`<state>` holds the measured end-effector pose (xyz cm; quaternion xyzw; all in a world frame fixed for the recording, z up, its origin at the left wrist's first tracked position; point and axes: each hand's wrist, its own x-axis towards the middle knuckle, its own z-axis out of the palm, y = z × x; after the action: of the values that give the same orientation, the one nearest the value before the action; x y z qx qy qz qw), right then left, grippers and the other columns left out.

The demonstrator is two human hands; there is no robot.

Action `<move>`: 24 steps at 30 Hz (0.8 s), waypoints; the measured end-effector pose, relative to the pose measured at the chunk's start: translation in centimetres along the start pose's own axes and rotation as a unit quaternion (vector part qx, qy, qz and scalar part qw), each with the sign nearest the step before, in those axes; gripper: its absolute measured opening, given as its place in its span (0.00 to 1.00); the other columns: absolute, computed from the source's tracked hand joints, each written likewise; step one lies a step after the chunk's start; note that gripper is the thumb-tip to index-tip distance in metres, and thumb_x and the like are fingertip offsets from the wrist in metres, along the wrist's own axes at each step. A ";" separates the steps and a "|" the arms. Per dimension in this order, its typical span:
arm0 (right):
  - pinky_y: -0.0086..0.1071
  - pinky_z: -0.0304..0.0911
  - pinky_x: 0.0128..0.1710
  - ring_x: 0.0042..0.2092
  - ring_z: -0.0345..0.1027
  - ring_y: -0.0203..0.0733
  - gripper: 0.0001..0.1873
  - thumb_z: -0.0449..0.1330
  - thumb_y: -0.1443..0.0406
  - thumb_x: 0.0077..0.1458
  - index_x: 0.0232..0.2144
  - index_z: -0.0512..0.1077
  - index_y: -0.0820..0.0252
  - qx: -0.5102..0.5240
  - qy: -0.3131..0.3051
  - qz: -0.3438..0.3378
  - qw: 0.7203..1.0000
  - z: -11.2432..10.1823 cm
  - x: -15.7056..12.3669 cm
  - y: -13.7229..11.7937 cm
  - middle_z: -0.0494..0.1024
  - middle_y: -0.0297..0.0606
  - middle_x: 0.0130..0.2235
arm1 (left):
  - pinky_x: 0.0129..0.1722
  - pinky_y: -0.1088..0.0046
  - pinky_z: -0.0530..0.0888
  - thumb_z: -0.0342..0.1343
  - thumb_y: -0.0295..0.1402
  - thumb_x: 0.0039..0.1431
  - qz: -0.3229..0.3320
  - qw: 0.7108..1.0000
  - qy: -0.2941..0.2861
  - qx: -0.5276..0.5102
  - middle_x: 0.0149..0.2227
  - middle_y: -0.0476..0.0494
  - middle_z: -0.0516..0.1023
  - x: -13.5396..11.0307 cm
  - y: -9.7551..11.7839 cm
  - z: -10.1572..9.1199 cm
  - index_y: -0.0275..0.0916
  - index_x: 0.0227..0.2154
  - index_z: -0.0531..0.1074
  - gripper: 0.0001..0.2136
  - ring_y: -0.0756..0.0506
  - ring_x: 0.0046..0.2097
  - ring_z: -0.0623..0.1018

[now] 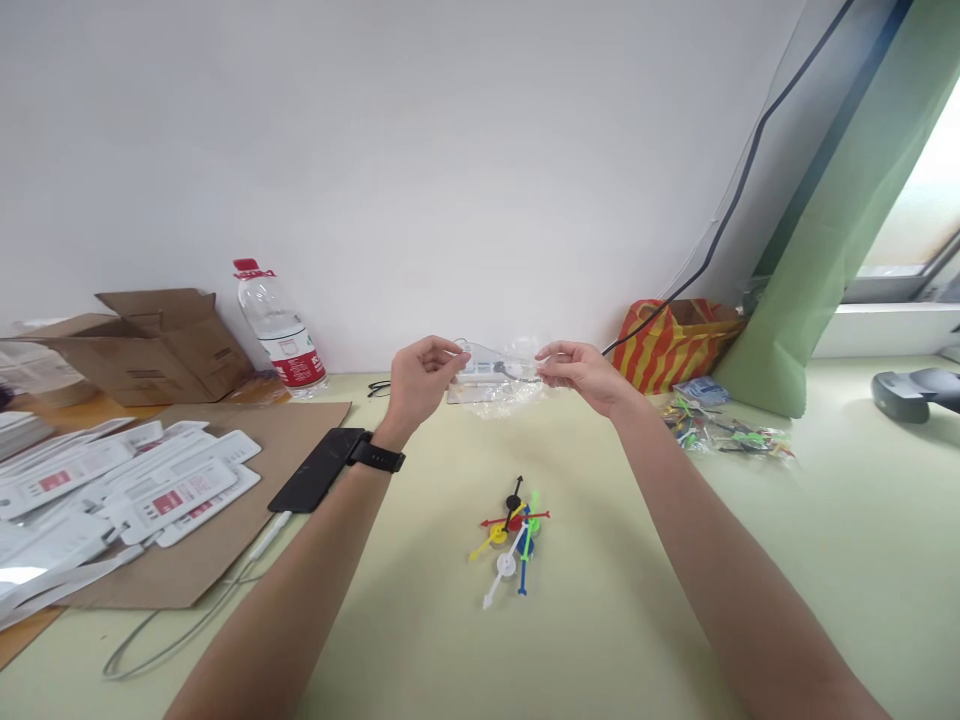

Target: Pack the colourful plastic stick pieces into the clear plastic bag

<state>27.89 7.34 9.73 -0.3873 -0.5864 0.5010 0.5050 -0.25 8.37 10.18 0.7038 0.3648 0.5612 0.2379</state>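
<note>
The left hand is seen at the centre of the frame, raised above the table, its fingers pinched closed on the left edge of a clear bag. The right edge of the bag is pinched in the same way by the right hand, so that the bag is held between the two, just in front of the wall. Something small, white and dark, can be made out inside; what it is cannot be told.

The bag is judged to be very light, thin, soft and crinkly, and probably slippery. It is best taken by its edges or corners with the fingertips, since the film would fold under a grip at its middle.

Below the hands, at lower centre, a small heap of coloured picks lies on the table. At the left, a phone rests on cardboard beside white packets. A bottle stands at upper left, and a striped sack at the right.
</note>
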 end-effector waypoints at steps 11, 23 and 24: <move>0.33 0.64 0.40 0.37 0.70 0.39 0.18 0.70 0.50 0.52 0.32 0.80 0.58 -0.046 -0.033 -0.034 0.998 -0.5 0.0 0.0 0.79 0.38 0.32 | 0.40 0.66 0.78 0.69 0.44 0.55 -0.027 0.995 -0.053 -0.076 0.36 0.41 0.82 0.2 0.0 -0.7 0.40 0.43 0.79 0.17 0.45 0.36 0.80; 0.32 0.63 0.34 0.31 0.66 0.36 0.21 0.70 0.47 0.51 0.33 0.78 0.59 -0.068 -0.032 -0.068 0.995 1.4 -0.5 -1.0 0.79 0.38 0.31 | 0.28 0.73 0.74 0.66 0.50 0.56 -0.086 0.949 -0.294 0.067 0.34 0.43 0.83 -0.6 1.2 -0.8 0.43 0.36 0.83 0.16 0.44 0.36 0.80; 0.32 0.64 0.33 0.30 0.66 0.36 0.21 0.71 0.47 0.50 0.33 0.77 0.58 -0.046 0.006 -0.076 0.996 1.4 -0.3 -1.0 0.79 0.37 0.30 | 0.29 0.73 0.74 0.67 0.49 0.54 -0.092 0.957 -0.270 0.056 0.36 0.43 0.83 -0.6 1.1 -0.6 0.43 0.36 0.82 0.16 0.44 0.37 0.81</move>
<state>26.66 6.54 10.65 -0.3676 -0.6336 0.4317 0.5265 -0.66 7.16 10.81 0.8046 0.3811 0.3049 0.3383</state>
